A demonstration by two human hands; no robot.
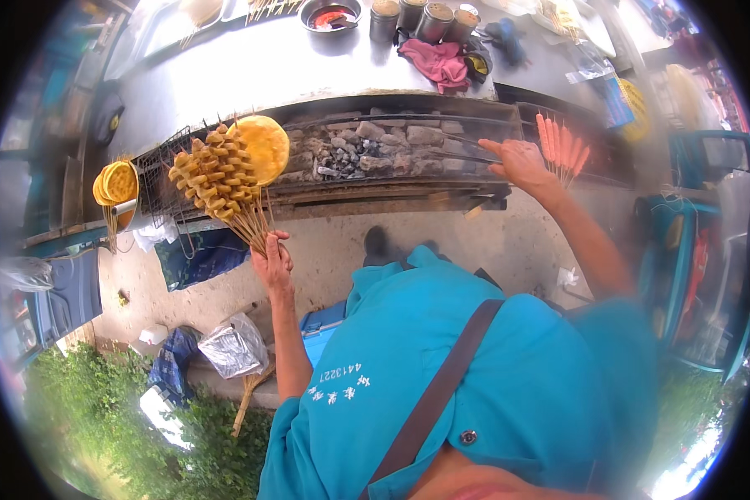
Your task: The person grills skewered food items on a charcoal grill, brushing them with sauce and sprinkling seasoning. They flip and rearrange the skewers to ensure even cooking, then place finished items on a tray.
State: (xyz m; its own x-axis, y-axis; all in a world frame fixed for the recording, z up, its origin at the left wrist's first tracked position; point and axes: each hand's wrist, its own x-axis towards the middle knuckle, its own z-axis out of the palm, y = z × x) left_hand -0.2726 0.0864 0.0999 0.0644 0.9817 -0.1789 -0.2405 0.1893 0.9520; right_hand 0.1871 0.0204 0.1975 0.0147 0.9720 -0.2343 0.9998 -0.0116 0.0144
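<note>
My left hand point(274, 262) grips a bundle of wooden skewers that carry browned, ridged pieces of food point(215, 172). A round golden flatbread point(262, 150) stands beside them, over the left part of the charcoal grill point(375, 187). At the grill's right part, my right hand point(517, 161) is closed around the near ends of long thin metal rods or tongs point(459, 147), with a finger stretched to the left; their far ends lie over the coals. Skewered pink sausages point(561, 147) fan out just right of that hand. Grey coals and ash point(365, 147) lie in the trough.
Behind the grill, a steel counter point(225, 75) bears a bowl of red sauce point(330, 17), several metal shakers point(434, 22) and a pink cloth point(434, 61). More skewered flatbreads point(117, 182) stand at the left end. A foil-like bag point(234, 347) and a blue bin point(69, 294) are at lower left.
</note>
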